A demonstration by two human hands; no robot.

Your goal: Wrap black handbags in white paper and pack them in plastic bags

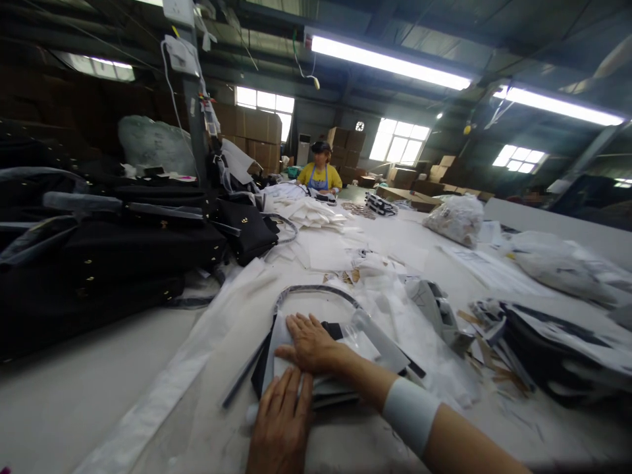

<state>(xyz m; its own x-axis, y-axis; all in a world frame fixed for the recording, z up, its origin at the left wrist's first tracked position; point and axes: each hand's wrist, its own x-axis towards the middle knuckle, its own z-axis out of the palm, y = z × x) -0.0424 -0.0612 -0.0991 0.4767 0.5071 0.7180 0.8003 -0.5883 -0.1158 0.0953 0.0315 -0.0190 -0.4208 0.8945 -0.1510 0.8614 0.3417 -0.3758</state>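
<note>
In front of me on the table lies a dark handbag (260, 368), its plastic-wrapped handle (316, 288) curving away at the far side. Pale sheets (368, 347) and clear film cover much of the bag. My right hand (310, 343) rests flat on the white sheet over it, fingers spread. Just nearer to me, my left hand (282, 418) presses on the sheet's near part with fingers stretched out. The two hands almost touch. Neither hand is wrapped round anything, and part of the bag is hidden beneath them.
Black handbags (133, 257) are piled at the left. Clear plastic film (390, 303) and white sheets (316, 217) spread across the table. At the right are another dark bag (548, 355) and a filled plastic bag (457, 219). A person in yellow (338, 176) sits at the far end.
</note>
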